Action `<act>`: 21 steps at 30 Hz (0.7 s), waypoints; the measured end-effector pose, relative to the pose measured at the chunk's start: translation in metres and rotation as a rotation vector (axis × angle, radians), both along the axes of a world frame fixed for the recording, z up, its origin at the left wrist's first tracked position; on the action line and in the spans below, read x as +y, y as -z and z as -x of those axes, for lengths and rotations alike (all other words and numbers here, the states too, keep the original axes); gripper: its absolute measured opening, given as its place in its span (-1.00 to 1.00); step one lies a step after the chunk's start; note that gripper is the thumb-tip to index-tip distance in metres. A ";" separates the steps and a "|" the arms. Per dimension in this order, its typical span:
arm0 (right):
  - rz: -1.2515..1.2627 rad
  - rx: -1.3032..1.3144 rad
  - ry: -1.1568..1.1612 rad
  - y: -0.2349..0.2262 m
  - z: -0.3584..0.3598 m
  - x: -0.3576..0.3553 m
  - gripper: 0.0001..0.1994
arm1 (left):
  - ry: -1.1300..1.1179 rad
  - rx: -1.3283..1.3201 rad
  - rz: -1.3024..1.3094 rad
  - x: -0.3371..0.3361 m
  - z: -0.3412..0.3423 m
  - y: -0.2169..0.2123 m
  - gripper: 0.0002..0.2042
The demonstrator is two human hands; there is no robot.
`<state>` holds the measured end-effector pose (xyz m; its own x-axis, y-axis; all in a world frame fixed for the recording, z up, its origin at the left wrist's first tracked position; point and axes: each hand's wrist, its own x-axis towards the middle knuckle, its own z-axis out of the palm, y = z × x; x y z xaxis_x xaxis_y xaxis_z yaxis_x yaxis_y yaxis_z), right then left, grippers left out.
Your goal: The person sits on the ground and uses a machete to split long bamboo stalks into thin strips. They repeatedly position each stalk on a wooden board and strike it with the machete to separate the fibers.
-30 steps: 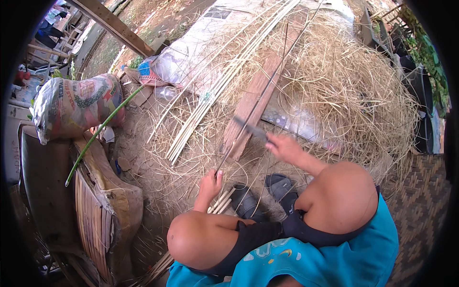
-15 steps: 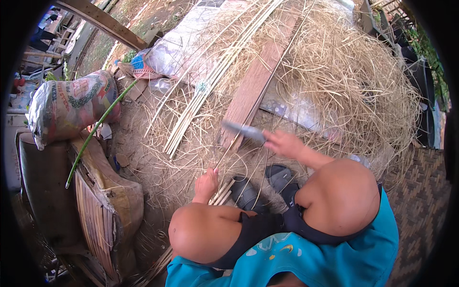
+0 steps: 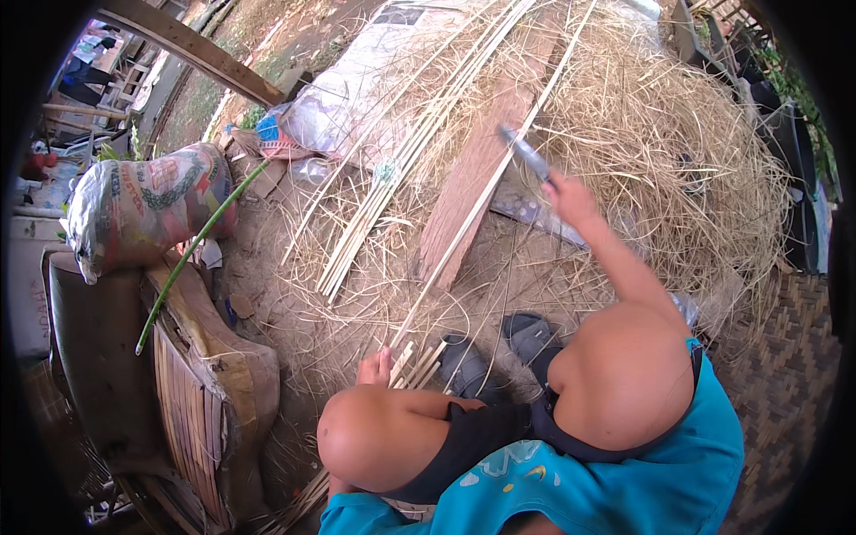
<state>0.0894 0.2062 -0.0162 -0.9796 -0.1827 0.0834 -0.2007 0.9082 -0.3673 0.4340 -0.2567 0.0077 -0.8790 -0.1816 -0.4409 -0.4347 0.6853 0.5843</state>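
The right hand (image 3: 571, 201), clamped on the knife (image 3: 526, 153), has run from near the knees far up the long bamboo strip (image 3: 473, 227) (shaving it, I'd judge), while the left hand (image 3: 374, 367) still pinches its near end.

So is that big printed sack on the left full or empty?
Full, it seems: the printed sack bulges round and taut, lying on its side by the green stalk. Its contents cannot be seen.
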 end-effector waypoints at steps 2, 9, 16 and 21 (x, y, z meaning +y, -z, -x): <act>-0.066 -0.067 0.261 -0.033 0.052 0.049 -0.65 | -0.033 -0.229 0.006 -0.042 -0.036 -0.003 -0.48; 0.043 -0.326 -0.604 -0.038 -0.124 -0.100 -0.53 | -0.063 -0.009 -0.285 0.021 0.068 -0.003 -0.55; 0.160 -0.223 -0.168 -0.012 -0.049 -0.038 -0.51 | -0.033 -0.198 -0.180 0.000 0.036 -0.016 -0.49; 0.018 -0.214 -0.507 -0.029 -0.083 -0.065 -0.53 | 0.000 0.002 -0.075 0.007 0.027 -0.010 -0.49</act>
